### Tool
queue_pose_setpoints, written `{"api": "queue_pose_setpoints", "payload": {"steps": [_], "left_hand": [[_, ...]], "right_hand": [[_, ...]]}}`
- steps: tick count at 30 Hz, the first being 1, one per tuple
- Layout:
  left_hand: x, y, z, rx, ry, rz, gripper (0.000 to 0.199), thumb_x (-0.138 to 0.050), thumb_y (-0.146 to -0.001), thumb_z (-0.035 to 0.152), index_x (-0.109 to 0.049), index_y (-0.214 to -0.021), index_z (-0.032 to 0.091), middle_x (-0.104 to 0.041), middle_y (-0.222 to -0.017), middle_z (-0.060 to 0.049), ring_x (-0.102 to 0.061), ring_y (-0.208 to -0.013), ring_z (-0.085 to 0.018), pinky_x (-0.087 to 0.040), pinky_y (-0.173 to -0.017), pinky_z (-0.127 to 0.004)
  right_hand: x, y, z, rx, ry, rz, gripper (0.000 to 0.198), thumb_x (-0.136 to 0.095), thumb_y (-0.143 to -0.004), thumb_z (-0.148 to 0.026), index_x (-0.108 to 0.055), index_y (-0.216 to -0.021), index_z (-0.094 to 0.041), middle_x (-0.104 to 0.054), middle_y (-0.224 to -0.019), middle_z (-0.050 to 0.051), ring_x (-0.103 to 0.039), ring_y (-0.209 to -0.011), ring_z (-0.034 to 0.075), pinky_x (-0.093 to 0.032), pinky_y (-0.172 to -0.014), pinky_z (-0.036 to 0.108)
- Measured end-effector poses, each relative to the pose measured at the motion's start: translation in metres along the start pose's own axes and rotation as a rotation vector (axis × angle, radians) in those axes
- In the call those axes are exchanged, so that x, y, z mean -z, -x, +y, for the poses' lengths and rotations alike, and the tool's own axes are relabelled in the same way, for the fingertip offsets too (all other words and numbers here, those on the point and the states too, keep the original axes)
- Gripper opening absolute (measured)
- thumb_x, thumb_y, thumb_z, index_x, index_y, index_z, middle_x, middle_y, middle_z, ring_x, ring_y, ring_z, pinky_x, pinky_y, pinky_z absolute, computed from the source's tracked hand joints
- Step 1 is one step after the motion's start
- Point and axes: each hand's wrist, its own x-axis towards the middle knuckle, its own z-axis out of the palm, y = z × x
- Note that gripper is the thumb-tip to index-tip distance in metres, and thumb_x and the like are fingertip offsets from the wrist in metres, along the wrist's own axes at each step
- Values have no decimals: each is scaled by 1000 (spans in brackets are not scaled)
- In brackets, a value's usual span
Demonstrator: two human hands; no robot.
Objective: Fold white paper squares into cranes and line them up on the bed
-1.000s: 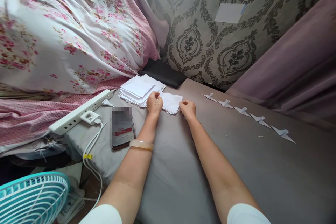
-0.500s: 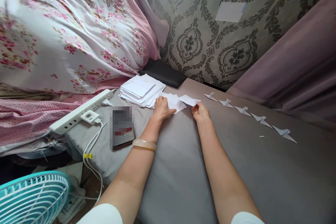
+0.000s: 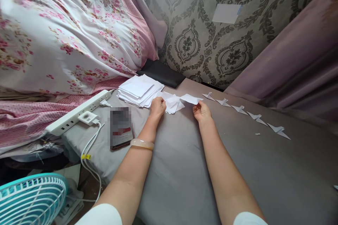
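My right hand (image 3: pixel 202 111) pinches the right end of a small white sheet of paper (image 3: pixel 190 98), lifted a little off the grey surface. Curled closed, my left hand (image 3: pixel 157 107) is at the left edge of a loose heap of paper pieces (image 3: pixel 173 103) and seems to grip paper there; its fingertips are partly hidden. Beside it lies a thicker stack of white paper (image 3: pixel 136 86). Off to the right, several folded paper shapes (image 3: pixel 239 109) with raised points stand in a slanting row.
Left of my arm lie a phone (image 3: pixel 121 128) with a blurred screen and a white power strip (image 3: pixel 76 114) with plugs and cables. A turquoise fan (image 3: pixel 31 198) fills the lower left corner. Behind the stack rests a black flat item (image 3: pixel 162 74); a purple curtain (image 3: pixel 285 49) hangs right.
My left hand has drawn slightly left across the loose papers, and its spread thumb has closed in. My right hand still holds its sheet. The view has shifted slightly.
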Motion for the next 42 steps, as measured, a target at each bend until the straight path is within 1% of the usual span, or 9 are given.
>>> {"api": "queue_pose_setpoints", "payload": {"steps": [10,15,20,23,30,33,36,39,42], "left_hand": [[24,-30,5,291,664,350,34,-45,-74,19,-64,-102,15,-69,-77,-3,-67,-81,-17,-55,-70,-26],[23,-14,24,341,1203,-36,32,-45,-80,14,-64,-105,16,-72,-89,-4,-67,-92,-16,-55,-79,-27],[2,20,42,278,1159,-607,27,-50,-82,18,-67,-102,14,-72,-97,-8,-66,-97,-21,-55,-86,-35],[-11,37,47,258,1005,-816,25,-54,-80,21,-68,-100,13,-72,-99,-10,-65,-100,-23,-53,-88,-36],[-12,57,58,297,943,-1025,54,-54,-80,63,-70,-89,12,-72,-93,-15,-66,-95,-32,-52,-81,-41],[-21,77,65,270,827,-973,40,-82,-61,37,-70,-90,13,-73,-89,-10,-68,-82,-24,-51,-74,-33],[-36,102,69,337,757,-925,40,-87,-48,23,-70,-82,13,-73,-77,-7,-67,-69,-21,-51,-66,-30],[-48,123,71,370,676,-999,34,-85,-50,26,-69,-77,12,-72,-73,-8,-67,-67,-21,-51,-64,-30],[-56,139,71,354,593,-1090,31,-81,-56,28,-69,-80,12,-73,-78,-10,-68,-72,-22,-52,-68,-31]], "right_hand": [[-16,24,32,135,249,-139,10,-62,-80,-20,-55,-72,-19,-63,-62,-4,-57,-56,9,-44,-48,17],[-2,37,35,291,462,-144,10,-70,-70,-22,-61,-72,-18,-70,-82,2,-62,-83,14,-48,-68,21],[5,57,15,312,540,-367,34,-71,-69,-47,-69,-88,-19,-71,-93,4,-64,-88,15,-48,-73,23],[13,67,9,269,431,-439,40,-75,-63,-48,-69,-87,-17,-72,-85,3,-64,-75,13,-50,-69,24],[62,85,-2,318,381,-298,33,-80,-54,-34,-68,-78,-15,-72,-71,1,-63,-60,14,-51,-60,26],[88,95,-8,336,405,-262,32,-79,-57,-34,-69,-79,-15,-72,-70,0,-63,-60,14,-51,-61,26],[117,103,-13,340,436,-226,29,-77,-60,-36,-68,-78,-15,-70,-65,-1,-62,-57,14,-49,-57,25],[149,112,-16,332,466,-191,25,-74,-63,-36,-67,-74,-15,-64,-56,-3,-58,-51,13,-46,-52,24],[182,119,-18,334,476,-156,30,-71,-67,-31,-67,-93,-16,-62,-54,-6,-54,-48,11,-46,-51,23]]}}
